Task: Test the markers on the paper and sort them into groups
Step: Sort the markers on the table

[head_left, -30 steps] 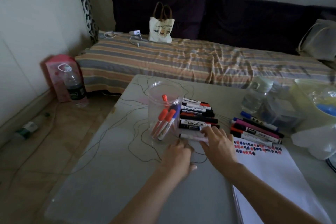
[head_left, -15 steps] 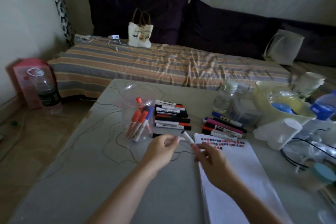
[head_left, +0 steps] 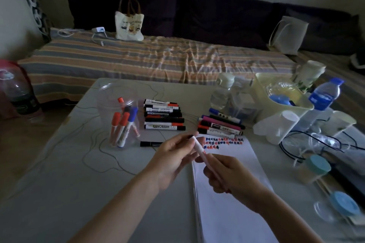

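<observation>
My right hand (head_left: 227, 175) grips the barrel of a white marker (head_left: 199, 148) above the white paper pad (head_left: 233, 203). My left hand (head_left: 173, 156) pinches its dark cap end. Red, blue and black test marks (head_left: 223, 142) fill the pad's top edge. A clear plastic cup (head_left: 118, 112) holds several red- and blue-capped markers. To its right lies a stack of black and red markers (head_left: 164, 114); a lone black marker (head_left: 150, 143) lies in front. Another marker group (head_left: 221, 124) lies above the pad.
On the grey table (head_left: 79, 183), water bottles (head_left: 325, 96), a pale yellow basket (head_left: 280, 92), white paper cups (head_left: 280, 126), black cables (head_left: 308, 142) and blue-lidded jars (head_left: 316, 165) crowd the right side. A striped bed (head_left: 138, 59) with a tote bag (head_left: 129, 23) lies behind.
My right hand lifted the white marker from the table beside the stack and brought it over the pad. My left hand came up and took hold of its cap end.
</observation>
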Available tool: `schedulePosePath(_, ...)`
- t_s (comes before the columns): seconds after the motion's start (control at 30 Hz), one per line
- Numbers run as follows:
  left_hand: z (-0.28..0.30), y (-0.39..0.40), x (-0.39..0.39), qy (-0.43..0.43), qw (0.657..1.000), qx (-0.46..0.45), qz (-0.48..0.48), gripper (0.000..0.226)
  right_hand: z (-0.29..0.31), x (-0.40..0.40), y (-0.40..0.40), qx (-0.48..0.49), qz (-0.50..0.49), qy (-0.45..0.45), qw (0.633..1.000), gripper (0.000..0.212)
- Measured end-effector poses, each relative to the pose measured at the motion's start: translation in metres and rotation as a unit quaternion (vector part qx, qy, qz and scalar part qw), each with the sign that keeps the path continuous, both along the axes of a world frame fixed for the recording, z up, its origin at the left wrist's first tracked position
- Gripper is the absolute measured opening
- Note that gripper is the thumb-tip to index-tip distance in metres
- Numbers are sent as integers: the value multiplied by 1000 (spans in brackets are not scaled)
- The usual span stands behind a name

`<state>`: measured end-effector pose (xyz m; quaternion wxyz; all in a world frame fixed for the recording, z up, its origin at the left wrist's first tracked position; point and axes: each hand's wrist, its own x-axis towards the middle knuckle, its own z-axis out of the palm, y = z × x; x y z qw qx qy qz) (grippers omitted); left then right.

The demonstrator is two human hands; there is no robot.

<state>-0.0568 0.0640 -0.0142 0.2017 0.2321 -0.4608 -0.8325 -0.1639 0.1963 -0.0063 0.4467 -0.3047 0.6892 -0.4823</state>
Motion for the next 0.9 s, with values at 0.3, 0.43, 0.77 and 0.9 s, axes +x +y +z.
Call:
schedulePosePath(0.3,-3,17,-24,-48,994,-18,97,17,-2,-9,-3,-17,-50,133,990,26)
schedulePosePath(0.43,-1,-41,-14,17,961,140,236,15,-11,-17,15,18,-23,238,971,25)
schedulePosePath(0.77,-39,-42,12,-326,793,-514,-11,7,-26,-41,35,19,-80,308,948,11)
schedulePosePath(0.9,-49,-45,8,-320,787,-527,5,8,-21,-46,32,-38,-161,197,966,25)
